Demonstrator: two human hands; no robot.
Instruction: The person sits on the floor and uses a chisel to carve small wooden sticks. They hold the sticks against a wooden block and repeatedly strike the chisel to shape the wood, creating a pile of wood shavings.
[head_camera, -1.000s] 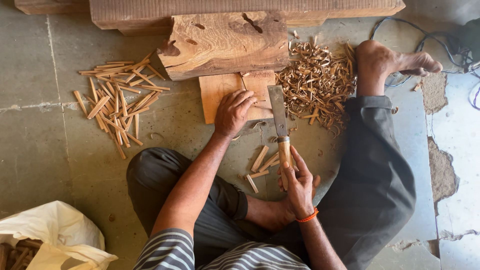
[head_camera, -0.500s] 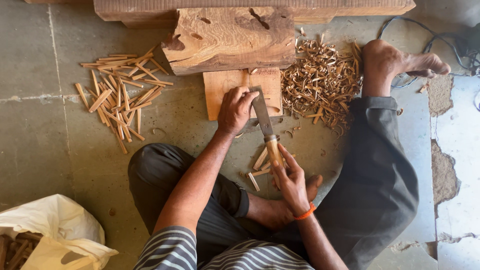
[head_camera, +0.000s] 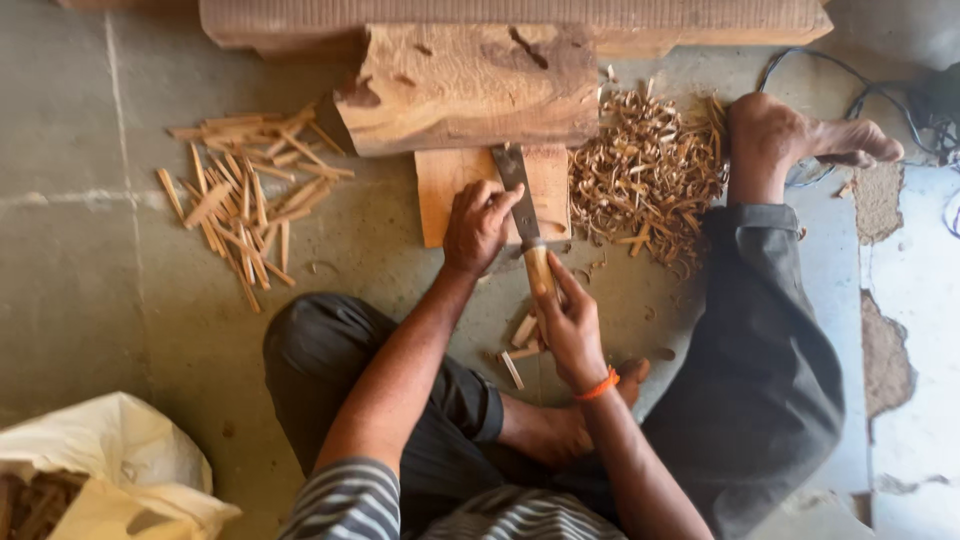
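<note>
Illumination is soft, even daylight, brightest at the right edge. Shadows are faint and diffuse, with no glare. Focus is adequate overall; fine detail appears slightly soft.

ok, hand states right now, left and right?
Left hand: closed, pressed on the flat pale wooden board; contents hidden.
Right hand: closed on the wooden-handled steel knife.

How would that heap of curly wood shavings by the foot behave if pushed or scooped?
The shavings look thin and curled, so probably very light and springy. They lie as a loose tangle on the floor, so a push would likely scatter them rather than slide the heap whole. Thin curls probably snap easily under a squeeze.
</note>
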